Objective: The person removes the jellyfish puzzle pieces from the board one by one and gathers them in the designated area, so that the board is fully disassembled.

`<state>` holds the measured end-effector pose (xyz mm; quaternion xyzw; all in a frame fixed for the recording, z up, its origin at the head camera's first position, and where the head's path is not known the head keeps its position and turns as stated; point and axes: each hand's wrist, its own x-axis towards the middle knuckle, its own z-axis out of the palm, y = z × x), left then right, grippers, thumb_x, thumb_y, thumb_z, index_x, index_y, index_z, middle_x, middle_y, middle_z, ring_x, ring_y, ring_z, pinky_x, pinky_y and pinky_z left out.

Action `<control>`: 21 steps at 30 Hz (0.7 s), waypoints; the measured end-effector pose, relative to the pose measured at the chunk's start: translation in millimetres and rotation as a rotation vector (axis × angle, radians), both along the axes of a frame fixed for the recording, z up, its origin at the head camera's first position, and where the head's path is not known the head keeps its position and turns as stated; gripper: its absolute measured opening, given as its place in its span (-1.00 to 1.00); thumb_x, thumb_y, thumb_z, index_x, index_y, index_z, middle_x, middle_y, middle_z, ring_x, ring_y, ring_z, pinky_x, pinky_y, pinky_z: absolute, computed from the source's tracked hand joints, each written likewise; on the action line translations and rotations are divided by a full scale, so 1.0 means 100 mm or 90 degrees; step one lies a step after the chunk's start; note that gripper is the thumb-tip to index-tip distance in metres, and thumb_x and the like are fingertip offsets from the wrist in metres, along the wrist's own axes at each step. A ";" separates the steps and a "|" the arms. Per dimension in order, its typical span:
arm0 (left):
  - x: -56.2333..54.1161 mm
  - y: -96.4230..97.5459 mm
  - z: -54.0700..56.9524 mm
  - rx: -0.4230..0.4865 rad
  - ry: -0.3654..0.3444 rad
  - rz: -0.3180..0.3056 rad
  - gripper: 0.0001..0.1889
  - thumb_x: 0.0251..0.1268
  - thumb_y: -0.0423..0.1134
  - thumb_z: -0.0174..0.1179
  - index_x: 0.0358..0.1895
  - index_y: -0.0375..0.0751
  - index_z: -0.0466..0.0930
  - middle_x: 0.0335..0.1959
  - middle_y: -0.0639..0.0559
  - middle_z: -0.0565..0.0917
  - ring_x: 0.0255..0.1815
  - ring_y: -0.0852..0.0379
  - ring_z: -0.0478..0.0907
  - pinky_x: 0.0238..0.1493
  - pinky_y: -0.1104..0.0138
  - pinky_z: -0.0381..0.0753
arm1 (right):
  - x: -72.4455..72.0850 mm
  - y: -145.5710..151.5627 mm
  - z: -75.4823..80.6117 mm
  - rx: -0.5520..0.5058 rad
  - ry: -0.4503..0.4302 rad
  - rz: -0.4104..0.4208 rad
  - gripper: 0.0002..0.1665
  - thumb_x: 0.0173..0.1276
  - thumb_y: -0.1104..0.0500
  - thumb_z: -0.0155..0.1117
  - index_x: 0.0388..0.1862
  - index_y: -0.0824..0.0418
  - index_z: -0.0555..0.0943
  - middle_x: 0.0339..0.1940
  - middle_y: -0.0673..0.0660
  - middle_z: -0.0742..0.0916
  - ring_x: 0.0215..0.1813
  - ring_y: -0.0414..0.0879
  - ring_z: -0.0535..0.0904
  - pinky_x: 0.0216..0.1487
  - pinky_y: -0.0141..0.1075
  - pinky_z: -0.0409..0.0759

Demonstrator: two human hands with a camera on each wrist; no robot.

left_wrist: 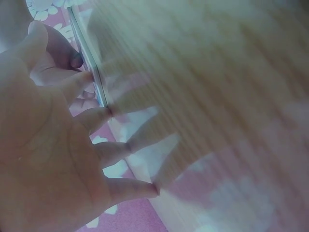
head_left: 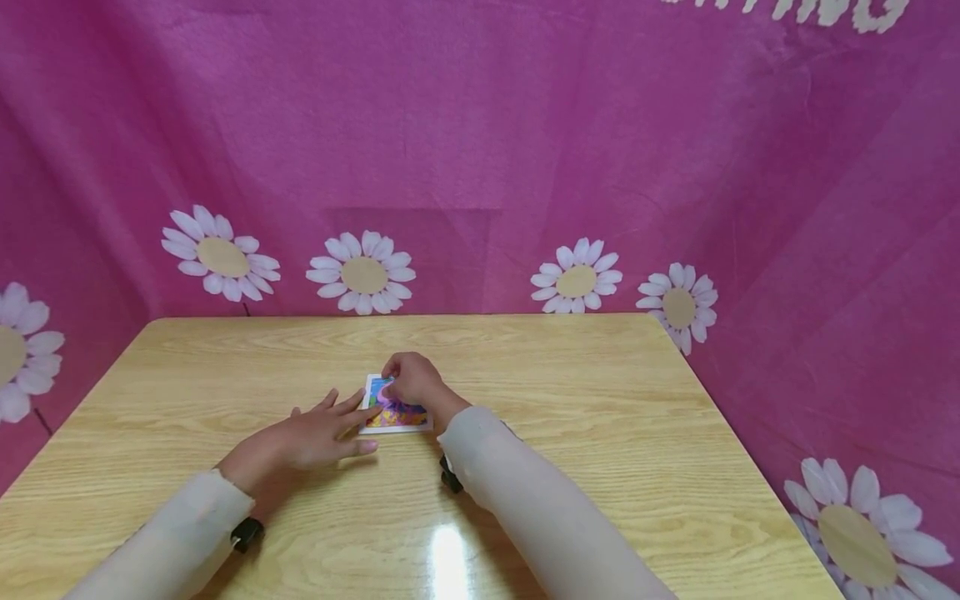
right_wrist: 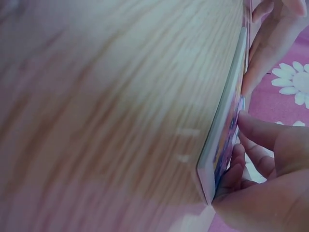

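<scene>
A flat picture board [head_left: 396,428] with a white border lies on the table, its colourful scene partly covered by both hands. My left hand [head_left: 318,435] is spread at its left side, with fingertips reaching over the border and onto the picture. In the left wrist view, the fingers [left_wrist: 116,151] are apart and hold nothing. Above the picture, my right hand [head_left: 416,379] has curled fingers. In the right wrist view, its thumb meets a small flat piece [right_wrist: 242,103] with a pale edge at the picture's surface. The fingers hide most of that piece.
The wooden table [head_left: 600,433] extends around the board on all sides. A pink cloth [head_left: 450,125] printed with white daisies hangs behind and beside it. Each wrist wears a small black device [head_left: 246,533]. Light glares off the table near the front.
</scene>
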<state>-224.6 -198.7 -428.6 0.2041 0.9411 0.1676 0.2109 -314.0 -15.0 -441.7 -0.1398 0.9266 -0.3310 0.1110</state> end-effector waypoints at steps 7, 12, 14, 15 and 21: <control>0.00 0.01 0.02 0.001 -0.006 0.001 -0.17 0.45 0.41 0.00 0.65 0.11 0.17 0.72 -0.12 -0.06 0.65 -0.49 -0.30 0.25 -0.66 -0.29 | -0.01 0.03 0.00 0.025 0.024 0.028 -0.81 0.32 0.22 0.50 -0.10 0.13 0.74 -0.14 0.00 0.72 -0.09 -0.16 0.58 0.09 -0.29 0.56; 0.00 0.00 0.02 -0.010 -0.001 -0.005 -0.17 0.46 0.42 -0.02 0.66 0.13 0.14 0.72 -0.13 -0.07 0.65 -0.50 -0.29 0.25 -0.66 -0.25 | -0.03 0.02 -0.01 0.035 0.024 0.036 -0.80 0.31 0.20 0.52 -0.10 0.13 0.73 -0.14 0.00 0.73 -0.10 -0.17 0.58 0.08 -0.30 0.55; 0.00 0.00 0.02 -0.012 -0.002 -0.006 -0.17 0.47 0.42 -0.03 0.66 0.14 0.12 0.72 -0.12 -0.07 0.65 -0.49 -0.29 0.25 -0.66 -0.25 | -0.03 0.02 0.00 0.033 0.011 0.036 -0.79 0.32 0.20 0.52 -0.09 0.13 0.72 -0.13 -0.01 0.72 -0.09 -0.17 0.57 0.10 -0.29 0.56; 0.00 0.00 0.03 -0.013 -0.003 -0.006 -0.17 0.47 0.42 -0.03 0.67 0.14 0.12 0.72 -0.12 -0.07 0.65 -0.49 -0.29 0.25 -0.66 -0.25 | -0.03 0.01 0.00 0.030 0.004 0.035 -0.79 0.33 0.21 0.52 -0.09 0.14 0.72 -0.12 0.00 0.72 -0.09 -0.17 0.57 0.10 -0.28 0.56; 0.01 0.01 0.04 -0.007 -0.004 -0.008 -0.17 0.48 0.41 -0.02 0.67 0.12 0.12 0.72 -0.14 -0.08 0.65 -0.50 -0.30 0.24 -0.67 -0.25 | -0.04 -0.01 0.02 0.041 -0.010 0.045 -0.78 0.35 0.25 0.48 -0.05 0.17 0.68 -0.09 0.02 0.71 -0.07 -0.15 0.55 0.13 -0.28 0.56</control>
